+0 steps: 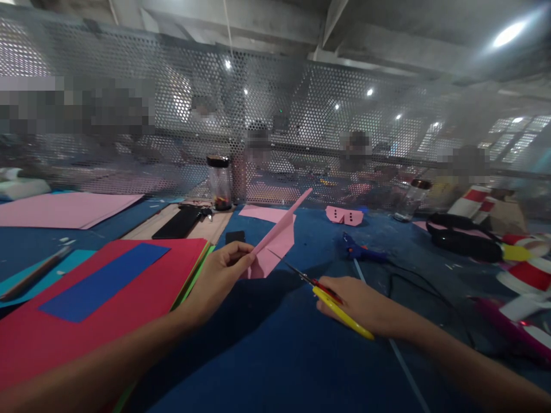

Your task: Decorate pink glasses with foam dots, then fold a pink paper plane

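Note:
My left hand pinches a folded piece of pink paper by its lower left edge, holding it above the blue table. In my right hand is a pair of scissors with yellow and red handles. Their blades point left and meet the paper's lower right side; how far they are open is hard to make out. Beyond the scissors lies a blue glue gun with a cord. A small pink cutout with dark slots rests farther back, and a flat pink sheet lies behind the held paper.
Red sheets with a blue strip lie at left, near a black phone and a jar. Large pink sheets are farther left. Headphones and red-white paper pieces crowd the right. A perforated metal screen stands behind.

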Demonstrator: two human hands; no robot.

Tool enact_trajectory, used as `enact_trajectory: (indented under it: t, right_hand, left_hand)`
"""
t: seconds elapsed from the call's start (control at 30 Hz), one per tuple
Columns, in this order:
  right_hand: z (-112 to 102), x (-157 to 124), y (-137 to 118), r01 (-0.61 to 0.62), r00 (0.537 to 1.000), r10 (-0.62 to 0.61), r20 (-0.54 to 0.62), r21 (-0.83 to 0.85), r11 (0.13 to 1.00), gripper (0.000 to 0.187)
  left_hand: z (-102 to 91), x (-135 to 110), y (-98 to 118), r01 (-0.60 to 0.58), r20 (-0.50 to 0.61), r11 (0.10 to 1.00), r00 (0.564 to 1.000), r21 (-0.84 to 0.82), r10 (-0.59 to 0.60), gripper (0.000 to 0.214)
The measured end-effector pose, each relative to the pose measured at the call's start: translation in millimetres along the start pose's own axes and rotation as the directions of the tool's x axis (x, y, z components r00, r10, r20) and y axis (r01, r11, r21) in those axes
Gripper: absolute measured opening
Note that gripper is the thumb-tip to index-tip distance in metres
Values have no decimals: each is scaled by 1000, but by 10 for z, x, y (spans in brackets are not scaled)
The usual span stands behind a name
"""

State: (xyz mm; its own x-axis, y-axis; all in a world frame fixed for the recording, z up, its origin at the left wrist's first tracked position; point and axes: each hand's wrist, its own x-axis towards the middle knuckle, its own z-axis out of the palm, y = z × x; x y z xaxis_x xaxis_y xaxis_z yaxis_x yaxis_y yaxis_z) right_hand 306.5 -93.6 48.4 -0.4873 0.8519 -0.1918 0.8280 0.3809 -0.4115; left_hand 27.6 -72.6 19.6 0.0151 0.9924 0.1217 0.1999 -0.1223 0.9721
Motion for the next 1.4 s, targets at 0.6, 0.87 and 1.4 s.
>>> enact_trajectory:
  t: [0.6,0.87,1.4]
  right_hand:
    - [32,14,53,22,1000,-23,-22,-18,1000,23]
    - [39,20,52,9,1000,-10,-28,-15,1000,21]
    - [38,15,65,23,999,-24,-35,-32,999,19]
  left_hand:
    - [9,-8,29,-12,9,1000,1000,8,12,22]
    - [5,-5,3,-11,-13,1000,1000,24,11,19]
    - [-3,-7,-3,-19,3,1000,1000,9,19,19]
